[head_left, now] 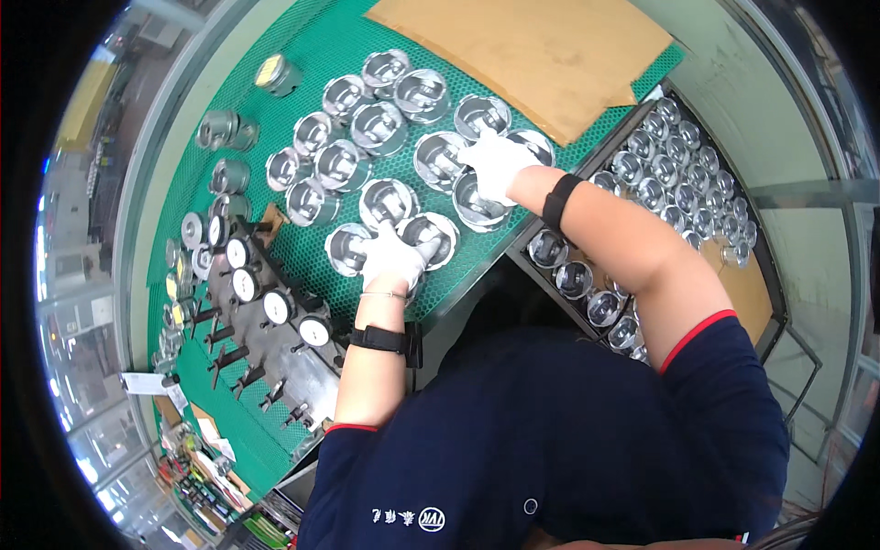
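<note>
Many shiny metal pistons stand open end up on a green mat. My left hand [394,259], in a white glove, grips a tight cluster of them. Its fingers reach into the hollow tops of a piston [388,200] and its neighbours, including a piston [442,240] by the thumb. Farther right, my right hand [500,165], also gloved in white, is closed over a second cluster. A piston [482,115] lies just beyond its fingers and another piston [478,206] is under its near side. The fingertips of both hands are partly hidden inside the pistons.
More pistons [377,126] stand beyond my left hand. A dark metal fixture with several dial gauges [277,307] sits to the left. Brown cardboard [541,55] covers the mat's far end. At right, a lower tray [777,298] holds rows of pistons.
</note>
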A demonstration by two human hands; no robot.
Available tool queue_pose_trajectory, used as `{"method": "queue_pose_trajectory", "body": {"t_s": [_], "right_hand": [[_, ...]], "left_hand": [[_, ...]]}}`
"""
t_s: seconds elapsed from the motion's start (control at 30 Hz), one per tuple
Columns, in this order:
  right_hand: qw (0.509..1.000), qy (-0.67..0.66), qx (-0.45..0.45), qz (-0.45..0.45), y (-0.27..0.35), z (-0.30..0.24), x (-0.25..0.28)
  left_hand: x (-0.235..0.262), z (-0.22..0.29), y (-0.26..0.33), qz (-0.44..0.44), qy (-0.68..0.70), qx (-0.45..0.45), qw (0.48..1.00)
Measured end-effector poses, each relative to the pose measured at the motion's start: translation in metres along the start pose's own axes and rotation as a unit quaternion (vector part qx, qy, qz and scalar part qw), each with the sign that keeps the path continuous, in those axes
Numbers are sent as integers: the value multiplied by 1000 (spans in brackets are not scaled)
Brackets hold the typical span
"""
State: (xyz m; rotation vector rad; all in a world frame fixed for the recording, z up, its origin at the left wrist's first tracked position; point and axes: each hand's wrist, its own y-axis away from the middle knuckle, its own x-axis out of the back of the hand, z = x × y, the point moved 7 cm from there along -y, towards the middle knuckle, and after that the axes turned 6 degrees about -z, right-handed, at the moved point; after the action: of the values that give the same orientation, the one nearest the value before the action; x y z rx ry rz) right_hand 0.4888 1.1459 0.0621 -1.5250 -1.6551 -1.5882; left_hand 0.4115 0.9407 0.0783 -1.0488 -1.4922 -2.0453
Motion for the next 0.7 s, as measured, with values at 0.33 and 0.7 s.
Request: {"method": "queue_pose_trajectory", "body": {"t_s": [0.33,0.7], "right_hand": [[953,-257,-153,47,268,104,-10],[756,-439,-461,155,578,296,-215]], "left_hand": [[-29,-3,-28,139,-27,19,990],[-35,-50,-37,36,218,3,975]]}}
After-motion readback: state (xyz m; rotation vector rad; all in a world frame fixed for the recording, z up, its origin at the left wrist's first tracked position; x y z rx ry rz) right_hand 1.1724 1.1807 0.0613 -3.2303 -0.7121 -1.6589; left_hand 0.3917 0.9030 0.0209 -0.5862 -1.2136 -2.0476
